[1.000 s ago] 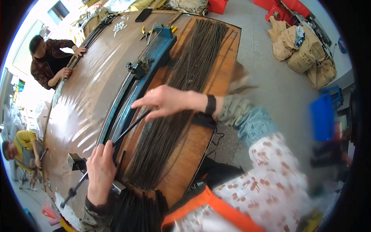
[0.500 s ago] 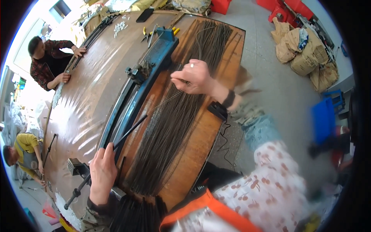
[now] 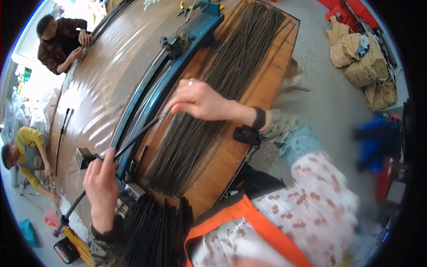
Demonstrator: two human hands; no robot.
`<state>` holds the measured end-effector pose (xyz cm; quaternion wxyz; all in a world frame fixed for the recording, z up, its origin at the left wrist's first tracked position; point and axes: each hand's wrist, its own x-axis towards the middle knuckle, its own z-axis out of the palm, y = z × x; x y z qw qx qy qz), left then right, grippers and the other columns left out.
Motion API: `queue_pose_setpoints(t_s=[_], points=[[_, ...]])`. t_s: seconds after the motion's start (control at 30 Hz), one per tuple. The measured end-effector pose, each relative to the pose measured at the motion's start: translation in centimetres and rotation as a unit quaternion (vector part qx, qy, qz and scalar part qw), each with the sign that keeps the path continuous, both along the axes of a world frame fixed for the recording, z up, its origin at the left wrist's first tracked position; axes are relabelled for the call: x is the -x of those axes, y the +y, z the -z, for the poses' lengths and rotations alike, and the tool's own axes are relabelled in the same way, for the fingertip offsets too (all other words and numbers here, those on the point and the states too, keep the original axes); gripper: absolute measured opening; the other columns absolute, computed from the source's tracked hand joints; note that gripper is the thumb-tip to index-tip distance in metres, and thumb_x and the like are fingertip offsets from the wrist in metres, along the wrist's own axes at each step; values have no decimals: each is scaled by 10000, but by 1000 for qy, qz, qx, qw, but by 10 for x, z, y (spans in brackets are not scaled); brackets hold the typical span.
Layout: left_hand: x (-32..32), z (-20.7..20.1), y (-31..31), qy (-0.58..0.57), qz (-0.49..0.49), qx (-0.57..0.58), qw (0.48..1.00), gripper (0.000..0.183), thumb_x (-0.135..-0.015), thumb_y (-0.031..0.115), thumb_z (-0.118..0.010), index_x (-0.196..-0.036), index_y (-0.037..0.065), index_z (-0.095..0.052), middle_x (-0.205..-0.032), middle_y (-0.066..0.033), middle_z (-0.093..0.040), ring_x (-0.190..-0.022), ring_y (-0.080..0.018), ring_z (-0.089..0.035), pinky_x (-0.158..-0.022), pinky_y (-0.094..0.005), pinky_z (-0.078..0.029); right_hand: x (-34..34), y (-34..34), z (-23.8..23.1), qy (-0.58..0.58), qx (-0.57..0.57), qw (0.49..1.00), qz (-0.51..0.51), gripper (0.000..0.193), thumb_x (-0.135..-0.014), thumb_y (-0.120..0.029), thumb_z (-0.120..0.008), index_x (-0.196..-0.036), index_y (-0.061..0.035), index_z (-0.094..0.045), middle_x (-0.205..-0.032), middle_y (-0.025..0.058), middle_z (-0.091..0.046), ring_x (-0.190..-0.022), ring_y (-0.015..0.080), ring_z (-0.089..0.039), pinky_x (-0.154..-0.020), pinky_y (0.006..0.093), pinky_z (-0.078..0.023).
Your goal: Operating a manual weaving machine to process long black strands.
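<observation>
My left hand [image 3: 102,187] is closed around a long black rod [image 3: 141,133], which slants from the lower left up toward my right hand. A dark knob-like fitting sits near the rod's lower end. My right hand [image 3: 195,100] is pinched at the upper end of the rod; a blurred greyish bit shows at its fingertips, too unclear to name. Beneath that hand lies a large bundle of thin dark, ridged wire-like strands [image 3: 189,142] on a wooden board [image 3: 211,175]. Just left of the rod runs a long blue metal rail fixture [image 3: 155,95] with a clamp-like block [image 3: 175,44].
Black tubes [image 3: 155,231] stand bunched at the near edge. Two people [image 3: 60,44] work along the table's far left side. Yellow-handled pliers [image 3: 183,8] lie at the back. A black device [image 3: 247,135] sits at the board's right edge. Brown sacks [image 3: 360,62] stand on the floor.
My right hand has come down and left to the rod's upper end. My left hand has shifted left and slightly up with the rod. The whole view has also shifted.
</observation>
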<state>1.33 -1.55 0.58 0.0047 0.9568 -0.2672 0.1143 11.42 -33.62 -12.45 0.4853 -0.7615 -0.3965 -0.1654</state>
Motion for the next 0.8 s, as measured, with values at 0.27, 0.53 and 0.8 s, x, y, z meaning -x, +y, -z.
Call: queue_pose_setpoints(t_s=[0.27, 0.53, 0.8], points=[[29, 1, 41, -47, -40, 46, 997, 429, -832, -63, -620, -1241, 63, -643, -807, -134, -521, -742, -320, -550, -659, -415, -454, -5, 52, 8, -200, -82, 972, 91, 369, -937, -294, -673, -1295, -204, -661, -583, -47, -499, -509, 87, -442, -508, 264, -406], [89, -21, 156, -192, -276, 58, 940, 121, -988, 50, -549, -1084, 1, -606, -927, -209, -615, -837, -385, -608, -738, -401, -491, -29, 44, 23, -183, 70, 972, 130, 256, -879, -90, -697, -1134, -99, -676, -839, 81, -664, -735, 239, -624, -693, 350, -496], [134, -43, 173, -225, -267, 93, 932, 213, -1003, 107, -577, -1174, -7, -631, -928, -206, -664, -771, -313, -642, -709, -352, -500, -2, 232, -43, 122, 5, 967, -224, 196, -1000, -194, -617, -1116, -53, -691, -774, 2, -684, -747, 59, -648, -720, 221, -534]])
